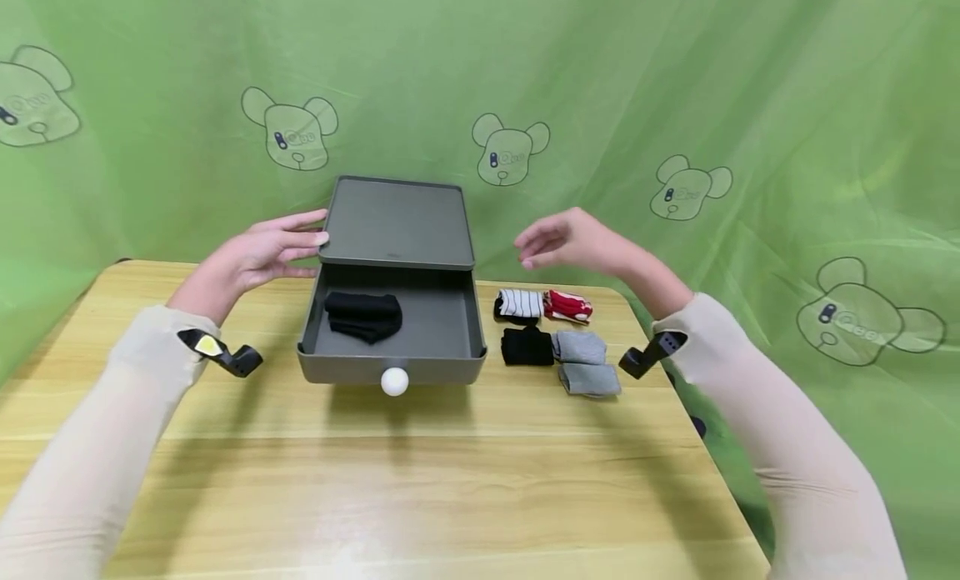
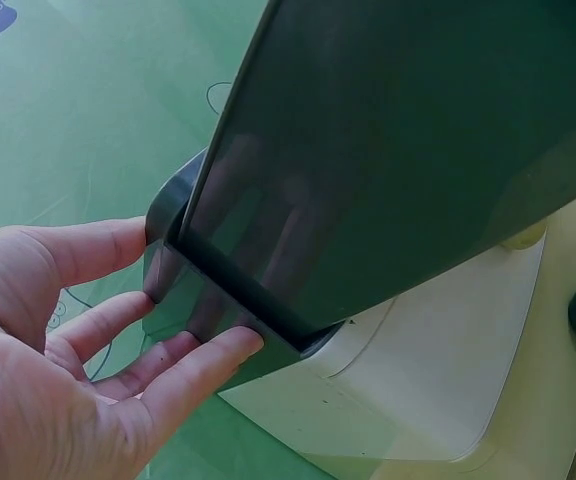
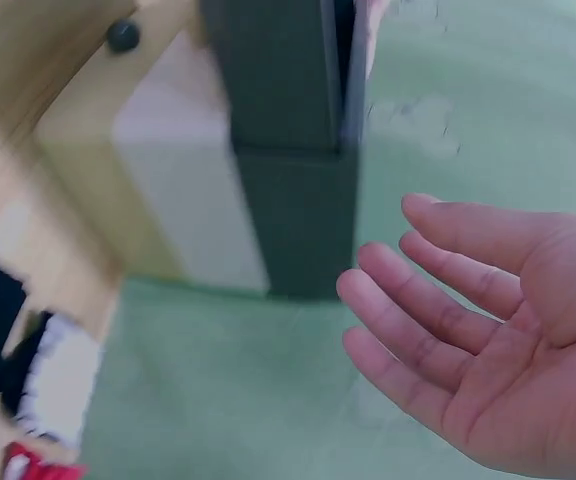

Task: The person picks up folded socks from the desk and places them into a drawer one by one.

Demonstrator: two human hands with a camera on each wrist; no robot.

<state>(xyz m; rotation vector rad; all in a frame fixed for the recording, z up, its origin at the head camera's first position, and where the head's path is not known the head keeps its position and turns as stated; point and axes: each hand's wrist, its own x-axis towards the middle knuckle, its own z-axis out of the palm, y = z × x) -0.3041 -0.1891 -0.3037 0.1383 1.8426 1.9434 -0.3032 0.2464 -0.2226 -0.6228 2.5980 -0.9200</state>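
A grey drawer box (image 1: 397, 222) stands on the table with its drawer (image 1: 435, 370) pulled out toward me. Inside the drawer, on its left side, lies a folded black cloth item (image 1: 363, 313), perhaps socks. My left hand (image 1: 273, 247) touches the box's left side near the top with extended fingertips; the left wrist view has the fingers (image 2: 213, 365) against its dark edge. To the right of the box my right hand (image 1: 573, 240) hovers with loosely bent fingers, apart from everything. In the right wrist view its palm (image 3: 528, 370) holds nothing.
Right of the box lie several folded cloth items: a white-and-black striped one (image 1: 519, 303), a red-and-white one (image 1: 567, 306), a black one (image 1: 527, 347) and two grey ones (image 1: 589, 380). A white knob (image 1: 394, 382) juts from the drawer front. Green fabric (image 1: 420, 55) hangs behind the table (image 1: 465, 497).
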